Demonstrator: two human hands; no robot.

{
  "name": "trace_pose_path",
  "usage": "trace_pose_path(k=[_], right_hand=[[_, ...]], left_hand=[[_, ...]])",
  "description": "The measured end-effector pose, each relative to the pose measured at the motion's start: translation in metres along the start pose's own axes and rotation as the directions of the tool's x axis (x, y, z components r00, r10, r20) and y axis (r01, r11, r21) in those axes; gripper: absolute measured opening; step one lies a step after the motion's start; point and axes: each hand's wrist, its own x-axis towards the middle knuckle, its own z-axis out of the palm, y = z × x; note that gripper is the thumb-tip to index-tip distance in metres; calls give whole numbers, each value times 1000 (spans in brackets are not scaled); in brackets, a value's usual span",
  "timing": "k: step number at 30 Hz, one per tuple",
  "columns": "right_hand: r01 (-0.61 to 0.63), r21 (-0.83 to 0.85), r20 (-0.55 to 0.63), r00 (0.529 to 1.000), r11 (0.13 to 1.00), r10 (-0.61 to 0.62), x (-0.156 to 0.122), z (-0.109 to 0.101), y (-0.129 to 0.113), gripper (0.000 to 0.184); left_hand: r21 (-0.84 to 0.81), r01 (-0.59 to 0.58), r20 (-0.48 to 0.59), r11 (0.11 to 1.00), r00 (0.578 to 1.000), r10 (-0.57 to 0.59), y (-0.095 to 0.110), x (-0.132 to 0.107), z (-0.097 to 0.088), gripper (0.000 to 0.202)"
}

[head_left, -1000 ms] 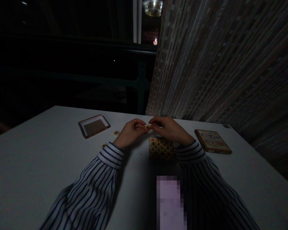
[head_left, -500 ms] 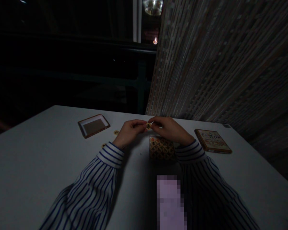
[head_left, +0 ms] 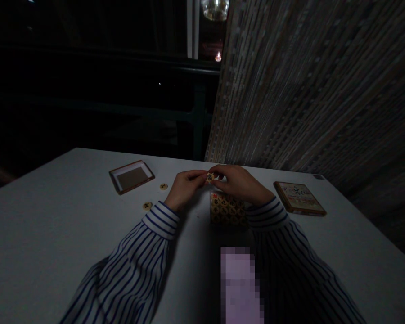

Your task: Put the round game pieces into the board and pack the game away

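Between the fingertips of my left hand and my right hand is a round Chinese chess piece with a black character on its pale face. Both hands pinch it from opposite sides above the table. Just below my right hand lies a set of chess pieces packed in rows, with red characters along the far row and dark ones nearer; my right hand and wrist hide part of it. Left of my left hand, one loose chess piece and another chess piece lie on the table.
An open shallow box tray sits at the left on the white table. At the right is a flat box lid with a printed picture. A string curtain hangs beyond the table's far right edge. A blurred pinkish patch covers the near middle.
My left hand has shifted slightly to the right, so both loose pieces now show fully. The held piece has turned a little between the fingers.
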Motion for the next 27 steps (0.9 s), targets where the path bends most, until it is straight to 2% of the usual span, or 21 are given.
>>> trace_pose_path(k=[8, 16, 20, 24, 27], right_hand=[[8, -34, 27, 1000, 999, -7, 0, 1, 1, 29], [-34, -134, 93, 995, 990, 46, -2, -2, 1, 29], [-52, -176, 97, 993, 983, 70, -2, -1, 6, 29], [-64, -179, 116, 989, 982, 86, -2, 3, 17, 29], [-68, -165, 157, 983, 984, 94, -1, 5, 23, 27]], left_hand=[[6, 19, -47, 1000, 999, -19, -6, 2, 4, 25], [18, 40, 1, 999, 999, -40, -13, 3, 3, 27], [171, -32, 21, 985, 999, 29, -21, 6, -1, 30], [400, -97, 40, 911, 995, 89, -34, 10, -7, 32], [489, -108, 71, 866, 994, 83, -43, 12, -10, 34]])
